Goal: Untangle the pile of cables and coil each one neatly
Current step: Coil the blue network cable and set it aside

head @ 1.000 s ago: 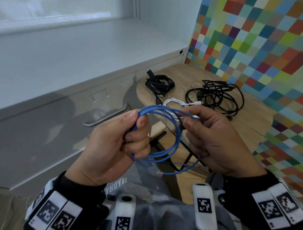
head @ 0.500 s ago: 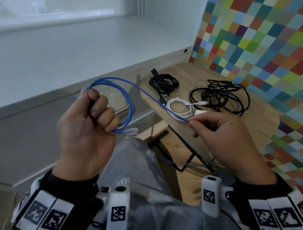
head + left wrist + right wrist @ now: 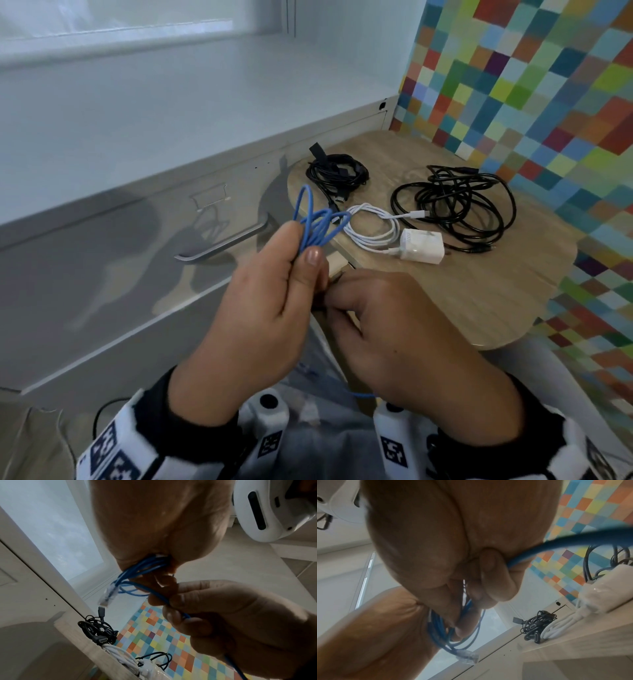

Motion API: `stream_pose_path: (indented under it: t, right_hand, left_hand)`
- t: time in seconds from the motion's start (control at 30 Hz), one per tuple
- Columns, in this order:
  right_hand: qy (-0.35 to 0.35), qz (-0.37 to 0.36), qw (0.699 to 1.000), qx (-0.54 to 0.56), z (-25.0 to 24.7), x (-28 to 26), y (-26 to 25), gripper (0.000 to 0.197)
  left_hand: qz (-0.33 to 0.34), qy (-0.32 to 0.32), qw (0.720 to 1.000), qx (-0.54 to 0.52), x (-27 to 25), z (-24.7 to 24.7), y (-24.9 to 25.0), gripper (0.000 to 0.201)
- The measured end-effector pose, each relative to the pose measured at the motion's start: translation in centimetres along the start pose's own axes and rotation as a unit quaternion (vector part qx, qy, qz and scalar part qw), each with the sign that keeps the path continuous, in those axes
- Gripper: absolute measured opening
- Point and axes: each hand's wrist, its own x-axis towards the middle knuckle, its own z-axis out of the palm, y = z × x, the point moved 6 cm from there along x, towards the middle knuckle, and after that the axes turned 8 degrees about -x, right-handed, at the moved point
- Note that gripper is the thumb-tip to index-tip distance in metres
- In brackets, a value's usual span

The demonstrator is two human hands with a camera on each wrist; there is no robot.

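A blue network cable is bunched in several loops in my left hand, held up over my lap in front of the table edge. Its clear plug hangs free below the loops. My right hand sits right beside the left and pinches the cable's loose run, which trails out behind that hand. On the wooden table lie a small black coiled cable, a white cable with a white charger, and a loose black cable.
A grey cabinet with a metal drawer handle stands to the left of the table. A wall of coloured squares rises behind and right of it. My grey-clad lap is under the hands.
My hands were apart with the cable stretched between them. Now the left hand has come back to the right, and the loops stand bunched above it.
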Motion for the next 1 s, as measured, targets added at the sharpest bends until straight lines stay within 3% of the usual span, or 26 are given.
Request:
stream_pose_path:
  t: [0.23,0.33,0.43,0.5,0.57,0.7,0.87,1.0]
  right_hand:
    - [0.111,0.002,0.992,0.051,-2.6,-0.5,0.1,0.006]
    - [0.121,0.008,0.992,0.027,-3.2,-0.6,-0.3,0.009]
    - [0.113,0.028,0.993,0.035,-4.1,-0.6,0.3,0.01]
    - [0.131,0.036,0.99,0.048,-5.2,-0.7,1.4,0.003]
    - [0.172,0.047,0.982,0.06,-6.7,-0.9,2.5,0.011]
    - [0.22,0.051,0.971,0.084,-7.1,-1.0,3.6,0.016]
    - [0.255,0.092,0.958,0.093,-5.6,-0.7,5.1,0.022]
    - [0.254,0.129,0.958,0.035,-4.5,-0.6,6.7,0.018]
  left_hand:
    - [-0.03,-0.063,0.996,0.064,-0.1,0.1,-0.8,0.027]
    - [-0.065,-0.106,0.99,0.064,-0.2,0.8,-1.1,0.027]
    - [-0.113,-0.152,0.981,0.047,-0.3,0.6,-1.7,0.04]
    - [-0.16,-0.167,0.973,-0.001,-0.2,-0.1,-2.4,0.051]
    - [-0.218,-0.152,0.957,-0.113,-0.1,-0.7,-3.1,0.052]
    - [-0.301,-0.112,0.884,-0.341,-0.3,-1.0,-3.5,0.032]
    - [-0.303,-0.173,0.78,-0.52,-0.4,-0.4,-2.7,0.03]
    - [-0.291,-0.22,0.696,-0.618,-0.6,-0.5,-2.2,0.026]
